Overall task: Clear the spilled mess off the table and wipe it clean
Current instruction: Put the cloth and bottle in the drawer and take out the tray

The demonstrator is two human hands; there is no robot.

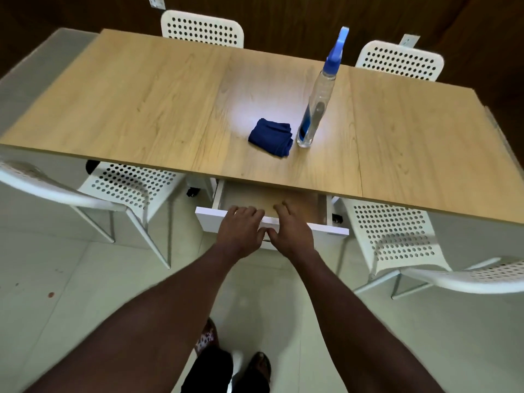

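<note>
A folded dark blue cloth (270, 136) lies near the middle of the wooden table (136, 109). Right beside it stands a clear spray bottle (315, 109) with a blue trigger head. Below the table's near edge a white drawer (329, 228) is partly pulled out, and its inside looks bare. My left hand (241, 231) and my right hand (292, 232) sit side by side on the drawer front. Their fingers hook over its top edge and their thumbs meet on its face. No spill shows on the tabletop.
White perforated chairs surround the table: one at the near left (127, 185), one at the near right (394, 236), and two at the far side (202, 28) (399, 61). The floor is pale tile, and my feet (226, 364) stand below the drawer.
</note>
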